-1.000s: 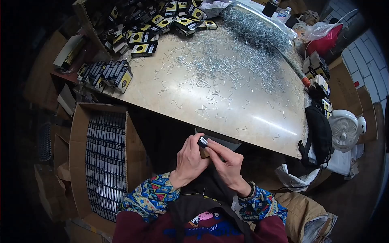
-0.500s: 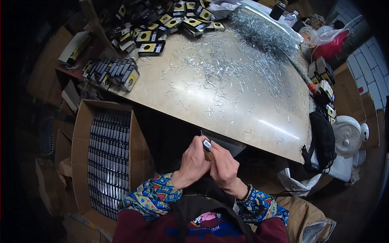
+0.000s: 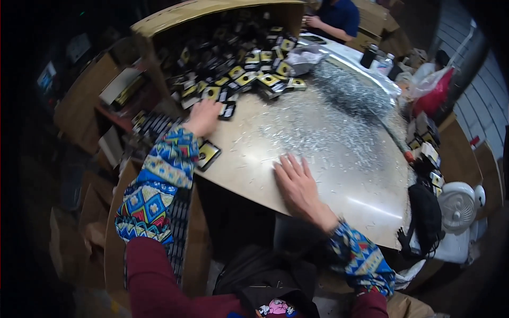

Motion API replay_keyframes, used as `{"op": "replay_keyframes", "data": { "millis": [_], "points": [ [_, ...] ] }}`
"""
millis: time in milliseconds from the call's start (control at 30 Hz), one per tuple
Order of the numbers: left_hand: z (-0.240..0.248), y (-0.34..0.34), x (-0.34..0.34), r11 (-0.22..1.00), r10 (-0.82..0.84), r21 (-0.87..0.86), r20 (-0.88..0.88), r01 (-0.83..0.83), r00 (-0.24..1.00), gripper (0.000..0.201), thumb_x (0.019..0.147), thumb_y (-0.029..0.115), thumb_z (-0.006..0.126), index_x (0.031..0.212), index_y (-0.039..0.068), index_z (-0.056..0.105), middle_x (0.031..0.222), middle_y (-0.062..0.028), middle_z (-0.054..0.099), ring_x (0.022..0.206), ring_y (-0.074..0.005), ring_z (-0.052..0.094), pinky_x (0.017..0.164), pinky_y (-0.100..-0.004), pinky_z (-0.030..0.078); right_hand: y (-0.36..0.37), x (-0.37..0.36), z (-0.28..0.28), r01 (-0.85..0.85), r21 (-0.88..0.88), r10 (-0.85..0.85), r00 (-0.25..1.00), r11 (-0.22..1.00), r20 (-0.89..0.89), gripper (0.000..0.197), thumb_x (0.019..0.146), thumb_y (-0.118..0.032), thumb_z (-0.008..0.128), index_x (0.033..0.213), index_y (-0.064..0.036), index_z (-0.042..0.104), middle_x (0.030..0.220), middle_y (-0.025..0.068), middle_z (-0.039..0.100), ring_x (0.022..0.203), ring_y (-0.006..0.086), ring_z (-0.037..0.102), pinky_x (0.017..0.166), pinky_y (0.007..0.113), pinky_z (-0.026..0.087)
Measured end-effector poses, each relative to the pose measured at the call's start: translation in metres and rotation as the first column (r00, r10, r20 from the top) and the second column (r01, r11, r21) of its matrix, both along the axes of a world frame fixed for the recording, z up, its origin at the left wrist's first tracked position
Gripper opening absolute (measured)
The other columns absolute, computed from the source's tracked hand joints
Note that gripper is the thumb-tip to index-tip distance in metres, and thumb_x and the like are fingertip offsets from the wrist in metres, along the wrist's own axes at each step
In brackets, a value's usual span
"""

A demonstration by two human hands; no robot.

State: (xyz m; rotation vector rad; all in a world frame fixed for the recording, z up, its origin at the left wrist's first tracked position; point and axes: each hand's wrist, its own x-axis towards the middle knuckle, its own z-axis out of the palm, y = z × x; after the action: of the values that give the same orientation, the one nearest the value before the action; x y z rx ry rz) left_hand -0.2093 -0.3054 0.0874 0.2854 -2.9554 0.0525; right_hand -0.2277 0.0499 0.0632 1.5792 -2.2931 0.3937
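My left hand [image 3: 204, 117] reaches to the near edge of a pile of small black-and-yellow boxes [image 3: 245, 79] on the table. Its fingertips are at a box [image 3: 212, 93] there; blur and overlap hide whether they grip it. Next to these fingers is a dark box [image 3: 227, 111]. One single box [image 3: 208, 155] lies by the table's front edge, below my left wrist. My right hand [image 3: 298, 183] rests palm down on the tabletop, fingers stretched and holding nothing. Thin shiny metal wire pieces [image 3: 328, 132] are strewn beyond it.
A cardboard box on its side [image 3: 222, 9] backs the pile. At lower left, a carton [image 3: 114, 254] holds rows of dark boxes, partly behind my arm. A white fan [image 3: 457, 206] and black bag [image 3: 425, 212] stand right. Another person [image 3: 339, 20] is at the far side.
My hands have parted from the dark item held near my lap. The left has gone to the pile, the right onto the table. A single box now lies by the front edge.
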Motion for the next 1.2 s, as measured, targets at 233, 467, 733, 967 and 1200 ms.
{"op": "replay_keyframes", "data": {
  "millis": [233, 467, 733, 967, 1200],
  "points": [
    [0.008, -0.031, -0.043, 0.930, -0.016, 0.359, 0.252, -0.078, 0.968, 0.070, 0.060, 0.029, 0.083, 0.117, -0.001, 0.057, 0.117, -0.0244, 0.061, 0.110, -0.0361, 0.057, 0.095, -0.0393, 0.048, 0.027, -0.049, -0.004, 0.216, 0.060, -0.219, 0.974, 0.975, 0.059, 0.031, 0.093, -0.016, 0.051, 0.122, -0.0043, 0.055, 0.132, 0.0152, 0.053, 0.127, 0.0391, 0.045, 0.104, 0.055, 0.036],
    [0.028, 0.018, -0.029, 0.892, -0.072, 0.452, 0.134, 0.004, 0.988, 0.052, 0.078, 0.035, 0.063, 0.110, -0.006, 0.057, 0.101, -0.0246, 0.063, 0.094, -0.0365, 0.060, 0.081, -0.0420, 0.048, 0.092, -0.041, 0.001, 0.295, -0.075, -0.285, 0.951, 0.952, 0.122, 0.032, 0.092, -0.017, 0.059, 0.121, -0.0039, 0.059, 0.130, 0.0144, 0.057, 0.119, 0.0354, 0.052, 0.098, 0.047, 0.041],
    [0.065, 0.143, 0.056, 0.173, -0.074, 0.978, -0.101, 0.112, 0.992, 0.044, 0.095, 0.030, 0.056, 0.127, 0.002, 0.044, 0.099, -0.0084, 0.058, 0.078, -0.0145, 0.058, 0.059, -0.0257, 0.050, 0.104, -0.042, -0.007, 0.237, -0.126, -0.211, 0.958, 0.963, 0.192, 0.029, 0.089, -0.015, 0.063, 0.113, -0.0008, 0.062, 0.122, 0.0159, 0.061, 0.113, 0.0310, 0.056, 0.095, 0.043, 0.043],
    [0.001, 0.200, 0.145, -0.500, 0.091, 0.866, 0.030, 0.020, 0.995, 0.034, 0.095, 0.017, 0.057, 0.123, -0.002, 0.052, 0.102, -0.0085, 0.067, 0.084, -0.0137, 0.067, 0.067, -0.0294, 0.060, 0.095, -0.038, -0.001, 0.066, -0.121, -0.044, 0.983, 0.990, 0.176, 0.023, 0.090, -0.013, 0.058, 0.108, 0.0006, 0.060, 0.118, 0.0171, 0.061, 0.117, 0.0338, 0.054, 0.097, 0.042, 0.044],
    [-0.069, 0.232, 0.199, -0.621, 0.240, 0.780, 0.279, -0.074, 0.930, 0.022, 0.097, 0.019, 0.058, 0.111, 0.002, 0.060, 0.096, -0.0027, 0.067, 0.084, -0.0087, 0.066, 0.074, -0.0218, 0.053, 0.095, -0.032, -0.002, 0.178, -0.242, -0.091, 0.938, 0.954, 0.334, 0.022, 0.089, -0.009, 0.063, 0.109, 0.0002, 0.066, 0.116, 0.0188, 0.065, 0.117, 0.0347, 0.058, 0.101, 0.043, 0.045]
  ]
}}
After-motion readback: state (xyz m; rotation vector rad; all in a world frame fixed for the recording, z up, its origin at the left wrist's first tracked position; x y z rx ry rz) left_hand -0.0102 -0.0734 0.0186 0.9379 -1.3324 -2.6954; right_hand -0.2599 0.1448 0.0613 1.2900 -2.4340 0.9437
